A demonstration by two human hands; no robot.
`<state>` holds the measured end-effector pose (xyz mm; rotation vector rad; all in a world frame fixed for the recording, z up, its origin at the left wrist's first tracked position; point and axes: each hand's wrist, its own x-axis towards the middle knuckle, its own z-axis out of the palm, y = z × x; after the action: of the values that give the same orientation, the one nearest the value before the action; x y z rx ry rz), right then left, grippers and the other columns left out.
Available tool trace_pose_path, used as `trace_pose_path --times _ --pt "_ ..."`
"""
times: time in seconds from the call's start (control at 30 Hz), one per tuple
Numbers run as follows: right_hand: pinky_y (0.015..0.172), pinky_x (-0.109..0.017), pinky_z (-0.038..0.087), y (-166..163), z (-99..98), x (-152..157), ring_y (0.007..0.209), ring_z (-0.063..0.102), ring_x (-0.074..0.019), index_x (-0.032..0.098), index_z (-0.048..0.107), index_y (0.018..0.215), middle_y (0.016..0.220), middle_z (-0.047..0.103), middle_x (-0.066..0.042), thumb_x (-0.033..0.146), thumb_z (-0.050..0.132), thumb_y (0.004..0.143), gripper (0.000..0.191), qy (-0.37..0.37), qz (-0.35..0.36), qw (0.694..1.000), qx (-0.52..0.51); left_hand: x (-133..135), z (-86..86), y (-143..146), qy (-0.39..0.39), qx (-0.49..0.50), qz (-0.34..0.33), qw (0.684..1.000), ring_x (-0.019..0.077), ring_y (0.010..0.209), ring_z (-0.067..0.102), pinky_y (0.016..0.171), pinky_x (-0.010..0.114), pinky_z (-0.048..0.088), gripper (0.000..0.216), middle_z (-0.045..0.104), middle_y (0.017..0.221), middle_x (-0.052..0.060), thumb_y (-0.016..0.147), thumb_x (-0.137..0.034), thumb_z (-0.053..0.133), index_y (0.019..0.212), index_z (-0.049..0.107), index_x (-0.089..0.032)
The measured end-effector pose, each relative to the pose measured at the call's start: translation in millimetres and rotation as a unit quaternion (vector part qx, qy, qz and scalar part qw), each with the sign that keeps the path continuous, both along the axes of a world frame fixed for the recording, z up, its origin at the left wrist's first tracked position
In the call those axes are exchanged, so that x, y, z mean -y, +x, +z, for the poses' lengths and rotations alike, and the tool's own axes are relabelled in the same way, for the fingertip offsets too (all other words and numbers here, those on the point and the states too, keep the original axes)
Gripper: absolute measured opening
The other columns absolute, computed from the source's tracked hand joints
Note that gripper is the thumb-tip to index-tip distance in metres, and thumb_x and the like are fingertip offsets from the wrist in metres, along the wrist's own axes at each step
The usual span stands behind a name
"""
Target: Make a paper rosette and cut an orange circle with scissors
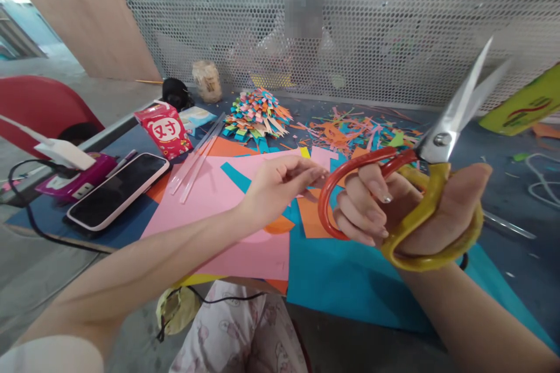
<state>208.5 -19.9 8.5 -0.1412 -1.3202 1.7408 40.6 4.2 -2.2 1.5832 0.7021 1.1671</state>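
Observation:
My right hand (371, 204) is closed through the handles of a pair of scissors (431, 145), one loop red and the other yellow. The metal blades point up and to the right, slightly apart. Over the middle of the table, my left hand (280, 183) has thumb and fingers pinched together; whatever is between them is too small to make out. Beneath it lie a pink sheet of paper (219, 239), an orange paper piece (312, 218) and a blue strip (236, 176). A large blue sheet (350, 280) lies below my right hand.
Behind the sheets are a fringed multicoloured paper bundle (258, 113) and a heap of thin paper shreds (354, 131). On the left lie a phone (118, 189), a purple power strip (83, 183), a red packet (164, 130) and clear sticks (199, 160). A perforated metal panel (371, 29) stands behind.

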Motion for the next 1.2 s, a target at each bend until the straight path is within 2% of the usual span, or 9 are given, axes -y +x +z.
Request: trace_pose_path --times 0.23,0.43,0.6,0.7,0.83,0.87,0.97,1.03,1.2 --pt "0.034 -0.026 0.031 -4 -2.7 0 0.042 0.036 -0.0111 0.02 0.063 0.086 0.061 0.045 0.002 0.079 0.023 0.078 0.072 0.02 -0.041 0.998 0.039 5 -5.5 8 -0.194 0.105 -0.065 0.973 0.0121 0.063 0.067 0.066 0.025 0.055 0.029 0.071 0.069 0.002 0.061 -0.038 0.078 0.073 0.07 -0.013" --pt "0.043 -0.03 0.035 -8 0.4 -2 0.049 0.043 -0.0139 0.018 0.065 0.092 0.074 0.053 -0.003 0.076 0.022 0.081 0.073 0.008 -0.03 0.999 0.043 2 -7.8 8 -0.261 0.155 -0.075 0.95 0.009 0.054 0.063 0.055 0.019 0.051 0.018 0.068 0.059 -0.002 0.051 -0.023 0.082 0.062 0.07 -0.015" --pt "0.047 -0.03 0.034 -8 5.5 0 0.05 0.045 -0.0143 0.019 0.064 0.092 0.077 0.055 -0.005 0.074 0.027 0.081 0.067 -0.017 -0.046 0.997 0.055 -9 -5.5 1 -0.263 0.151 -0.079 0.95 0.01 0.054 0.064 0.059 0.023 0.054 0.016 0.07 0.062 0.0 0.052 -0.019 0.081 0.065 0.071 -0.016" --pt "0.048 -0.031 0.035 -8 6.3 -2 0.049 0.044 -0.0131 0.019 0.061 0.085 0.073 0.053 -0.003 0.074 0.034 0.079 0.062 -0.03 -0.128 0.99 0.059 -21 0.4 -9 -0.18 0.153 0.018 0.972 0.0121 0.064 0.068 0.064 0.025 0.057 0.016 0.073 0.071 0.002 0.057 -0.021 0.081 0.07 0.072 -0.016" --pt "0.046 -0.03 0.036 -12 1.5 -15 0.044 0.041 -0.0101 0.022 0.051 0.072 0.065 0.046 0.003 0.069 0.058 0.067 0.048 -0.063 -0.242 0.968 0.034 -23 12.0 -18 0.027 0.085 0.16 0.983 0.0082 0.059 0.064 0.06 0.021 0.056 0.013 0.072 0.072 0.001 0.066 -0.023 0.077 0.076 0.074 -0.016" --pt "0.044 -0.029 0.034 -13 -0.4 -19 0.042 0.039 -0.0089 0.022 0.048 0.069 0.064 0.044 0.004 0.068 0.062 0.064 0.048 -0.07 -0.271 0.96 0.022 -18 14.0 -17 0.056 0.048 0.164 0.984 0.0067 0.053 0.062 0.055 0.019 0.055 0.011 0.071 0.069 0.001 0.068 -0.023 0.076 0.077 0.074 -0.016" --pt "0.04 -0.026 0.031 -15 -5.0 -27 0.039 0.034 -0.0068 0.023 0.042 0.065 0.06 0.04 0.006 0.065 0.066 0.062 0.048 -0.087 -0.357 0.93 -0.009 4 16.2 -6 0.116 -0.068 0.089 0.987 0.0048 0.046 0.058 0.044 0.016 0.049 0.008 0.07 0.072 0.002 0.073 -0.022 0.072 0.076 0.073 -0.015" --pt "0.038 -0.026 0.029 -16 -6.0 -27 0.038 0.031 -0.0061 0.024 0.041 0.063 0.06 0.038 0.007 0.063 0.064 0.067 0.046 -0.078 -0.404 0.911 -0.027 18 15.4 4 0.204 -0.13 0.032 0.97 0.0066 0.055 0.062 0.05 0.015 0.051 0.007 0.07 0.072 0.003 0.076 -0.021 0.07 0.079 0.074 -0.015" --pt "0.04 -0.027 0.03 -17 -4.6 -21 0.042 0.029 -0.0083 0.024 0.037 0.061 0.061 0.032 0.005 0.058 0.054 0.081 0.043 -0.042 -0.48 0.876 -0.012 30 14.0 14 0.394 -0.186 0.045 0.899 0.0085 0.069 0.066 0.066 0.016 0.055 0.008 0.072 0.077 0.003 0.08 -0.017 0.066 0.084 0.072 -0.015"
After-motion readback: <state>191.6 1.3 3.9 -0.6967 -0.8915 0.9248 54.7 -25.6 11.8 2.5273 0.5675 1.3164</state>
